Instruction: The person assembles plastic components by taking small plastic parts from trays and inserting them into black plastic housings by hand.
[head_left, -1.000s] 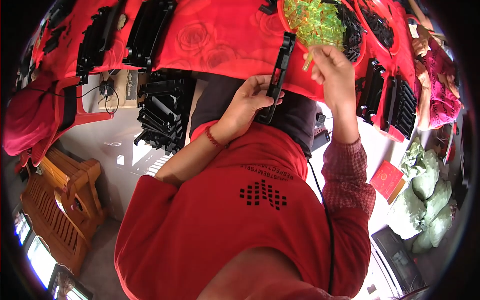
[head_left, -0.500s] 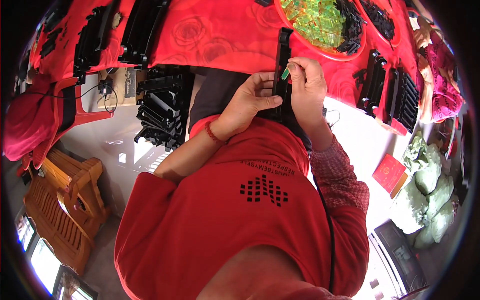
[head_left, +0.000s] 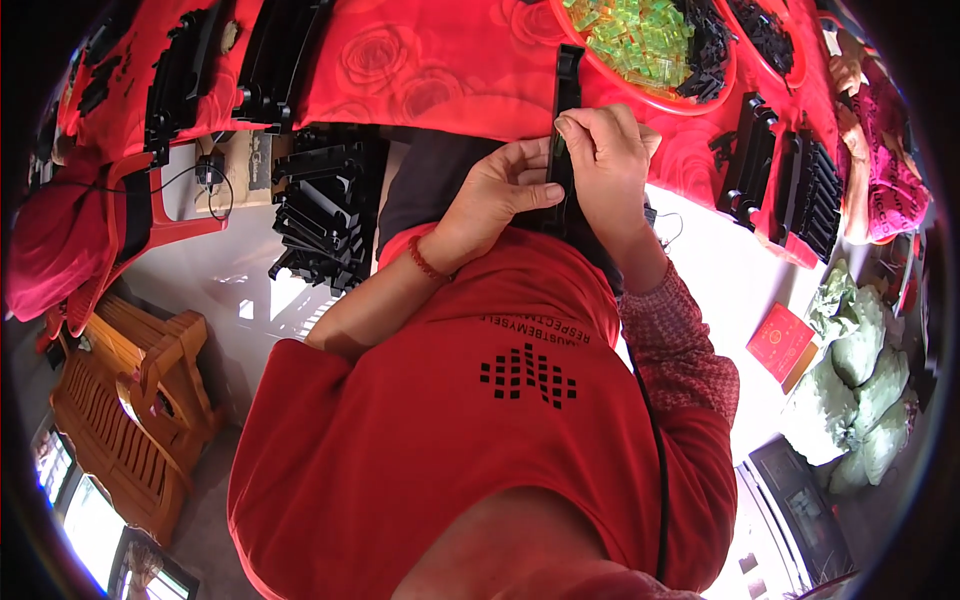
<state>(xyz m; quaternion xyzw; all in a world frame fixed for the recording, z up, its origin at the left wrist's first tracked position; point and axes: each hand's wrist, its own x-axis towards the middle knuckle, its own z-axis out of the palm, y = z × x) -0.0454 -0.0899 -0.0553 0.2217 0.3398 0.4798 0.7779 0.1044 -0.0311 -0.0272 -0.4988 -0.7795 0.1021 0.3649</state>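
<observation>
A long, narrow black plastic strip (head_left: pixel 567 95) with a channel along it stands lengthwise in front of me over the table's near edge. My left hand (head_left: pixel 505 185) grips its lower part from the left, thumb across the front and fingers behind. From the other side my right hand (head_left: pixel 608 150) meets the strip's middle, thumb and forefinger pinched together against it. A small green translucent piece is at those fingertips, almost wholly hidden by them. Beyond, a red basin (head_left: pixel 722 92) holds many yellow-green clear pieces (head_left: pixel 640 45) and small black parts (head_left: pixel 708 55).
Finished-looking black strips lie on the red tablecloth (head_left: pixel 385 65) at left (head_left: pixel 285 60) and right (head_left: pixel 750 165). More black strips (head_left: pixel 320 210) are heaped below the table edge. A second red basin (head_left: pixel 798 70) holds black parts. Another person's arm (head_left: pixel 855 170) shows at far right.
My right hand has brought the green piece left onto the strip, and its fingertips now cover it. The left hand keeps its hold; the strip has shifted slightly.
</observation>
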